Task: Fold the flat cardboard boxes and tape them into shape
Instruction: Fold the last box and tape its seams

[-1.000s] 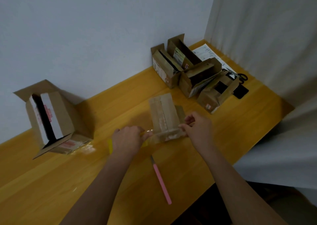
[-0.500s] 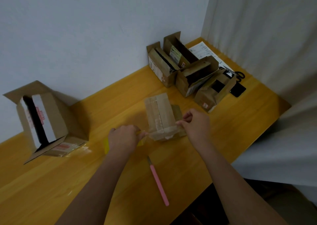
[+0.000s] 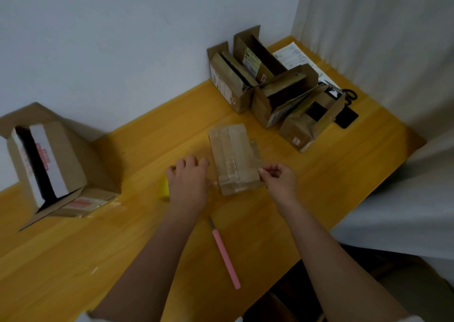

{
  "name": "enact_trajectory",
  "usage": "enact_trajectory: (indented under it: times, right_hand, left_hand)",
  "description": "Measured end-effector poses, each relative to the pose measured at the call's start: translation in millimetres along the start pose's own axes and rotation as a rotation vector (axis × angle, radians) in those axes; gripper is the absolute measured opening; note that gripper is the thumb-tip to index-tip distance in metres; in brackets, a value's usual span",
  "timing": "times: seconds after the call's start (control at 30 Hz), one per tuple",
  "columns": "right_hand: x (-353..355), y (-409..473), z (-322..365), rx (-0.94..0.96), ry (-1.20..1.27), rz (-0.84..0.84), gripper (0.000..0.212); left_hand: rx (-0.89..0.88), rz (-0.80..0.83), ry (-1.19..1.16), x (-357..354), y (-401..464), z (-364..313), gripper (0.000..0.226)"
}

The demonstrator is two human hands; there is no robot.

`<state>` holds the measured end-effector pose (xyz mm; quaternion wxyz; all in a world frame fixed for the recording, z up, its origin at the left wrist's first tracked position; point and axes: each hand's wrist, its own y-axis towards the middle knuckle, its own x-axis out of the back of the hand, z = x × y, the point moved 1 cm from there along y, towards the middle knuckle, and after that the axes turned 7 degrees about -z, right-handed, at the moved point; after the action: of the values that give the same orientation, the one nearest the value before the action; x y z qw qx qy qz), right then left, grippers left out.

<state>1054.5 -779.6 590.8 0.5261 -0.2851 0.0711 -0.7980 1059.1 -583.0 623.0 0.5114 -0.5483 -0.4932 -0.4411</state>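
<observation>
Nearest the table's front edge, lying loose on the yellow wooden table point(image 3: 356, 164): a pink-handled craft knife point(image 3: 225, 255), blade end pointing away toward the hands, touching neither. Just beyond, curling over a yellow tape roll point(image 3: 164, 189) and covering most of it: the left hand point(image 3: 189, 182), fingers bent round the roll, gripping it. Running from that hand to the small cardboard box point(image 3: 234, 158): a short, faint stretch of clear tape, much shorter than half a second ago, the hand having drawn closer to the box's near left corner. Pinching at the box's near right corner, thumb and forefinger pressed together: the right hand point(image 3: 278, 179); hard to tell whether holding the tape end or the cardboard edge. Standing in the middle of the table between both hands: the small box, closed side up, older tape strips crossing its top. Appearing nearer and larger than in the earlier frames, everything, the head camera having dipped closer. Lying on its side far left against the wall: a large open carton point(image 3: 49, 159), red printing unreadable, inside dark. Clustering in the far right corner: four open small boxes point(image 3: 272, 90), some with labels too small to read, contents unclear. Showing behind them: printed paper point(image 3: 292, 56), scissors point(image 3: 351, 96), a black phone point(image 3: 346, 117).
</observation>
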Motion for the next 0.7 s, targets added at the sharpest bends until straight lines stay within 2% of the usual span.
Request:
enact_trajectory:
  times: [0.1,0.17,0.23,0.33,0.43,0.57,0.63,0.7]
  right_hand:
    - [-1.4,-2.0,4.0,0.073,-0.090,-0.063,0.012]
    - [0.1,-2.7,3.9,0.140,-0.170,-0.142,0.018]
    - [1.8,-7.6,5.5,0.222,-0.159,-0.187,0.019]
    - [1.3,-22.3,7.5,0.355,-0.078,-0.147,0.009]
    - [-3.6,-35.1,2.4,0.511,-0.111,-0.173,0.017]
    - [-4.1,-29.5,-6.1,0.523,-0.151,-0.123,0.031]
    - [0.0,-24.6,-7.2,0.526,-0.258,-0.060,0.045]
    - [0.9,-22.0,-8.3,0.575,-0.433,-0.043,0.056]
  left_hand:
    - [-0.080,-0.008,-0.057,1.3,0.8,-4.7,0.027]
    - [-0.100,-0.026,-0.094,1.2,-2.8,-4.9,0.021]
    - [-0.090,-0.050,-0.183,-0.4,-5.8,-2.2,0.019]
    - [-0.093,-0.041,-0.234,-5.5,-8.6,-2.2,0.018]
    - [-0.092,-0.059,-0.246,-8.1,-10.1,-8.0,0.013]
    - [-0.105,-0.105,-0.343,-14.6,-11.7,-17.0,0.011]
    - [-0.141,-0.134,-0.386,-17.0,-13.6,-20.0,0.010]
    - [-0.164,-0.121,-0.368,-16.1,-15.2,-23.3,0.019]
